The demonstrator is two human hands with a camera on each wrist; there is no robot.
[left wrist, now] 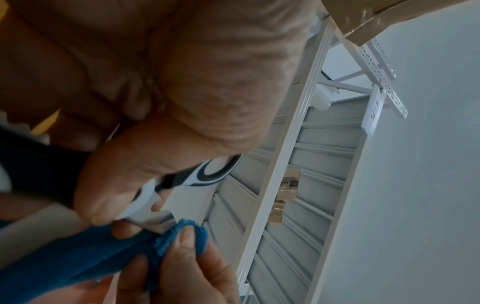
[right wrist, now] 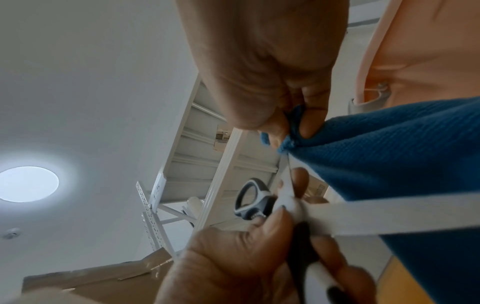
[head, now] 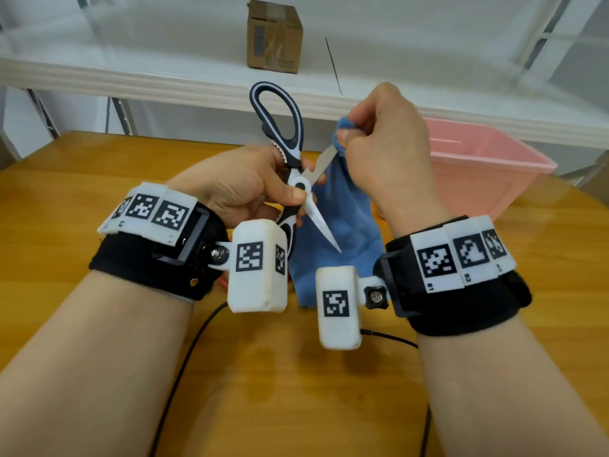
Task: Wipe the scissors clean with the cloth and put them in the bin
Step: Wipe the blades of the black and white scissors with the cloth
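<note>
The left hand (head: 244,186) holds the scissors (head: 290,166) in the air above the desk (head: 82,166), with its thumb and fingers curled around the pivot and the lower handle. The scissors are opened: one black and white handle loop points up, one blade points down toward the person, and the other blade goes up to the right. The right hand (head: 385,143) pinches the blue cloth (head: 342,225) around the end of this upper blade, between thumb and fingers, so the tip is hidden inside the fold. The remaining cloth hangs down from this hand behind the scissors. The pink bin (head: 487,173) stands on the desk at the right, behind the right hand and apart from it. A brown cardboard box (head: 275,36) stands on the white shelf (head: 131,74) behind the desk
</note>
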